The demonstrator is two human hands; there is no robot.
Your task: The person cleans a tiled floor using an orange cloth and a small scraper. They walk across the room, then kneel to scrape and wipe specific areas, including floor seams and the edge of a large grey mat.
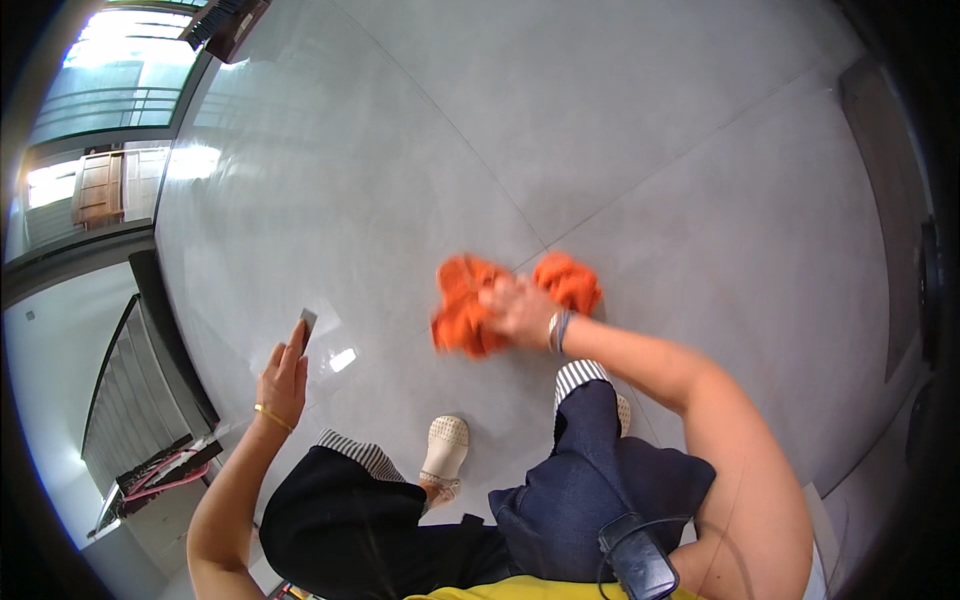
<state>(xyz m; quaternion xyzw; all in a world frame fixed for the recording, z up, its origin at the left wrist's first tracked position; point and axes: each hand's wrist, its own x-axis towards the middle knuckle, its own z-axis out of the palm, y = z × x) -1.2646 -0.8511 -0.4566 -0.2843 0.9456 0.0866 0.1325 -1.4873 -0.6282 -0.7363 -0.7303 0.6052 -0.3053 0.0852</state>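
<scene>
My right hand (519, 309), blurred, presses an orange cloth (469, 330) against the grey tiled floor (360, 202). The cloth is bunched up, with folds showing on both sides of the hand. My fingers appear to grip its nearer part. Off to the left, my left hand (283, 384) holds a small flat grey tool (309, 322), perhaps a scraper; much of it is hidden by the fingers. That hand is apart from the cloth, over a shiny patch of floor.
My beige shoe (445, 446) stands below the cloth. Glass doors (112, 97) line the left, near a dark bristled brush (214, 21). A grey panel (889, 202) edges the right. A corded phone-like device (641, 559) hangs at my lap.
</scene>
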